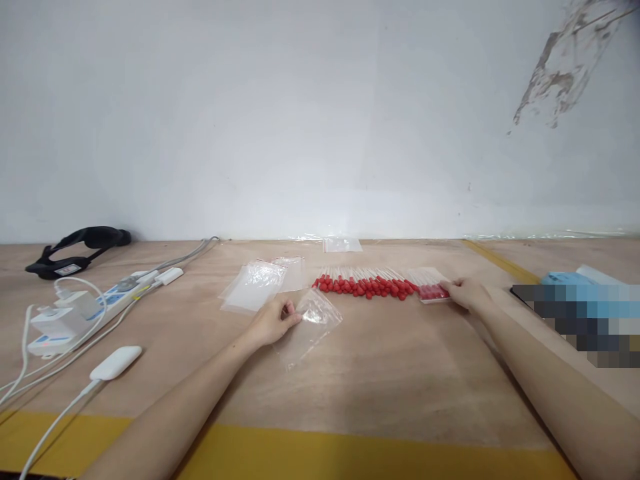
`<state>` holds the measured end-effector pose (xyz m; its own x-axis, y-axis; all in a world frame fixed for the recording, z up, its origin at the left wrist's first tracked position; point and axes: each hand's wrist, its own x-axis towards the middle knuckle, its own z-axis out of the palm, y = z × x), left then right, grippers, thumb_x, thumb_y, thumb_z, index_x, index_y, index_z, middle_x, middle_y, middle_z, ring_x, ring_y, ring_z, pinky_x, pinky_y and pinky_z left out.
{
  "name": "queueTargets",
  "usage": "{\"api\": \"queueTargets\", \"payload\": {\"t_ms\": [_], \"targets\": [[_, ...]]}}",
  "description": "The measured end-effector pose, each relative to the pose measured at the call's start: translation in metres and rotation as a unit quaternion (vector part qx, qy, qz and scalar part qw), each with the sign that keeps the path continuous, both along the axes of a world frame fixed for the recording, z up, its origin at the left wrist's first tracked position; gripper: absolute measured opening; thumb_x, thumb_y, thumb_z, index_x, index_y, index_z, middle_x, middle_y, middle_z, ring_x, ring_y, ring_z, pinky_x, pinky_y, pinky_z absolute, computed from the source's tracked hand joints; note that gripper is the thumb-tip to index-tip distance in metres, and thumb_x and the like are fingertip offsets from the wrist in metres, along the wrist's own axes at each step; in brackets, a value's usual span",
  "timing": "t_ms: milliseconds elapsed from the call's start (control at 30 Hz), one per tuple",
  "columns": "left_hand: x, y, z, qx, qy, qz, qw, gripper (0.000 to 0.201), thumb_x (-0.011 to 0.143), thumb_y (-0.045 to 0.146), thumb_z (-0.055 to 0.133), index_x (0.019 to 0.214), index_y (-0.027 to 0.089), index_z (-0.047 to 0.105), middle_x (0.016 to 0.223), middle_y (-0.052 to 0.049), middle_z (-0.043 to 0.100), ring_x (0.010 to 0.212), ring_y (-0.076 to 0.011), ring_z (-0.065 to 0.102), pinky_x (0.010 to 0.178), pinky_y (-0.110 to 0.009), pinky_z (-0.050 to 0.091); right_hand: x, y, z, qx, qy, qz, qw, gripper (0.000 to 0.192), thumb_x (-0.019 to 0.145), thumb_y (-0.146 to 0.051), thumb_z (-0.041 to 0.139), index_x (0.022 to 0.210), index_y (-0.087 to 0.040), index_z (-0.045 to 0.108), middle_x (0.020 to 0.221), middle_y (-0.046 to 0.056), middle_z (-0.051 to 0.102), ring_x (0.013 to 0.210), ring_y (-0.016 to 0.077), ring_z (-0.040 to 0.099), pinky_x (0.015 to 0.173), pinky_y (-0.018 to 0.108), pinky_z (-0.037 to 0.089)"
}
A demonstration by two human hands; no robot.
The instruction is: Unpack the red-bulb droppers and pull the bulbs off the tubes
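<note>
Here, two bare hands worked at either side of a row of red-tipped sticks, which lay side by side on the wooden desk, red ends toward the wearer. The left hand was nearly closed, its thumb and fingers pinching a clear bag that appeared flat and without contents. Just beyond it lay a spread of similar bags. The right hand had its fingers bent at the right edge of a filled bag resting at the right end of the row, red ends showing through the film; how firmly it gripped could not be told. The step in hand was judged to be a placing or steadying of the filled bag while the flat one was held ready; the next move would call for a light release at the right and careful parting of thin film at the left.
</note>
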<state>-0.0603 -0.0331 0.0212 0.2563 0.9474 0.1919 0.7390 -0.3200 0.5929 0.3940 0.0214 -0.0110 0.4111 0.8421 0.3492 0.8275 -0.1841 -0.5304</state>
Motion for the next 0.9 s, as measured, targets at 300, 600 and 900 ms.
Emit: {"api": "queueTargets", "payload": {"t_ms": [300, 600, 900], "targets": [[-0.069, 0.055, 0.003, 0.156, -0.077, 0.269, 0.947, 0.03, 0.071, 0.035, 0.055, 0.091, 0.019, 0.04, 0.073, 0.002, 0.056, 0.062, -0.0147, 0.056, 0.059, -0.025, 0.04, -0.029, -0.021, 0.021, 0.246, -0.014, -0.046, 0.968, 0.028, 0.079, -0.044, 0.042, 0.08, -0.017, 0.047, 0.064, 0.003, 0.055, 0.059, 0.0182, 0.053, 0.056, 0.029, 0.036], [-0.076, 0.056, -0.002, 0.214, 0.13, 0.377, 0.892, 0.034, 0.07, 0.031, 0.059, 0.097, 0.014, 0.048, 0.103, -0.015, 0.05, 0.103, -0.0335, 0.044, 0.083, -0.044, 0.036, -0.097, -0.029, 0.029, 0.25, 0.313, 0.18, 0.898, 0.042, 0.067, -0.06, 0.052, 0.075, -0.02, 0.042, 0.066, 0.0, 0.053, 0.057, 0.0136, 0.051, 0.054, 0.026, 0.04], [0.018, -0.014, 0.014, 0.277, 0.031, -0.18, 0.943, 0.031, 0.084, 0.03, 0.047, 0.113, 0.019, 0.046, 0.12, -0.009, 0.048, 0.113, -0.0197, 0.043, 0.097, -0.035, 0.035, -0.178, -0.074, 0.016, -0.114, 0.379, 0.489, 0.777, 0.033, 0.071, -0.047, 0.06, 0.074, -0.016, 0.048, 0.064, -0.003, 0.054, 0.057, 0.008, 0.049, 0.054, 0.02, 0.039]]}}
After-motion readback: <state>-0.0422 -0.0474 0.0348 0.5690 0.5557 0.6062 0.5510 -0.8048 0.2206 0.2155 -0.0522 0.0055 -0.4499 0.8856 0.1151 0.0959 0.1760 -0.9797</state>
